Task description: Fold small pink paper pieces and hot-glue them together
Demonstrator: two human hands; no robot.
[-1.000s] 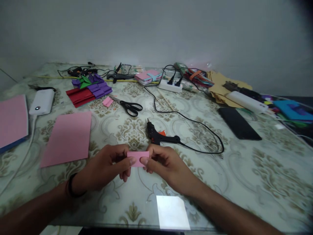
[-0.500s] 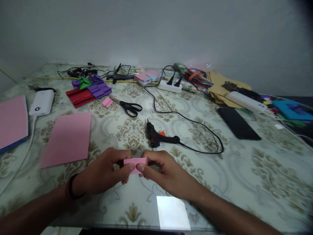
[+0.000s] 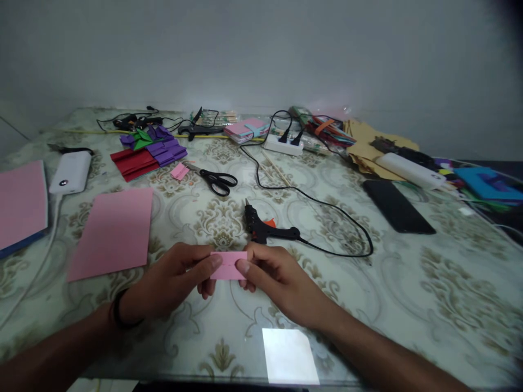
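Note:
Between my two hands I hold a small pink piece of paper with a crease line across its middle. My left hand pinches its left end, thumb on top and fingers behind. On the right end, my right hand grips it the same way. Just beyond my hands lies a black glue gun on the patterned tablecloth. A larger pink paper sheet rests to the left of my left hand.
Black-handled scissors lie farther back beside small pink scraps. Red folded paper and purple folded paper sit behind. A white power bank is at left, a black phone at right. The glue gun's cord runs to a power strip.
The pink paper has tilted so more of its face shows, with the crease now visible. Both hands have shifted slightly away from me, still gripping its ends.

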